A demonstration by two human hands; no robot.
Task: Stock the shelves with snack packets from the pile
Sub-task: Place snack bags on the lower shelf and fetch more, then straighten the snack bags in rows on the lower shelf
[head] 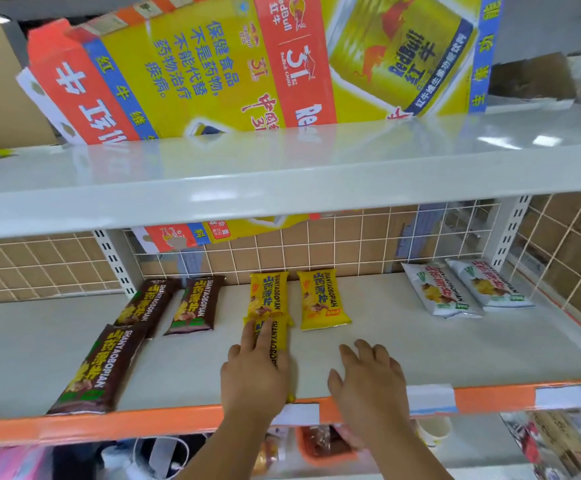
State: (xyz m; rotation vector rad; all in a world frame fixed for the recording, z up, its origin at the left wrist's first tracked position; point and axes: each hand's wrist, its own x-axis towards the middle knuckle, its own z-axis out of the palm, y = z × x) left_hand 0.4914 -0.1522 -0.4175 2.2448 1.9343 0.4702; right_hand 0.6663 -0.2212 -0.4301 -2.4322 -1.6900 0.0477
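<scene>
My left hand (255, 370) lies flat on a yellow snack packet (276, 344) at the front of the white shelf (420, 341), fingers straight and pressing it down. My right hand (368, 375) hovers or rests beside it, fingers spread and holding nothing. Two more yellow packets (322, 299) lie behind, the left one touching the pressed packet. Three brown packets (109, 368) lie on the left. Two white packets (466, 289) lie at the back right.
An upper shelf (282, 174) overhangs the working shelf and carries a big yellow and red carton (247, 64). A wire grid (351, 237) backs the shelf. The front edge is an orange price strip (143, 422). Mixed goods sit on the shelf below.
</scene>
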